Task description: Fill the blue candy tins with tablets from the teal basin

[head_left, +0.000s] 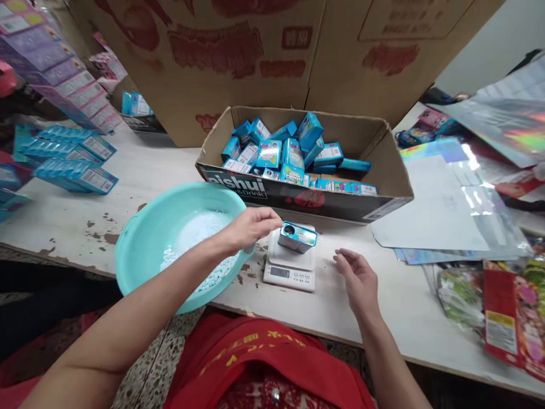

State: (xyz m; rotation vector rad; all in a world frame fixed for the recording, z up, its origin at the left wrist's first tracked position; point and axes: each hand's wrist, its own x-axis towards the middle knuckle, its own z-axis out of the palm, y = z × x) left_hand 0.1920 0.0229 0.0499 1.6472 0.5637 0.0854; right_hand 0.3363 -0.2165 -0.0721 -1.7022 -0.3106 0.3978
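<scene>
A small blue candy box [298, 237] sits on the white digital kitchen scale [292, 277], its dark round opening at the left end facing up. My left hand [254, 226] reaches over the basin's rim to that end, fingertips pinched together; whatever they hold is too small to make out. To the right of the scale, my right hand [357, 279] hovers with fingers slightly apart and nothing in them. A turquoise basin [140, 250] holds small white candies [219, 274] on the left, partly hidden by my left forearm.
Behind the scale stands an open carton [340, 207] full of blue candy boxes [293, 153]. Stacked blue boxes [76, 159] lie at the left. Shiny plastic sheets [443, 199] and printed bags [502, 318] cover the right. A tall cardboard box [264, 57] blocks the back.
</scene>
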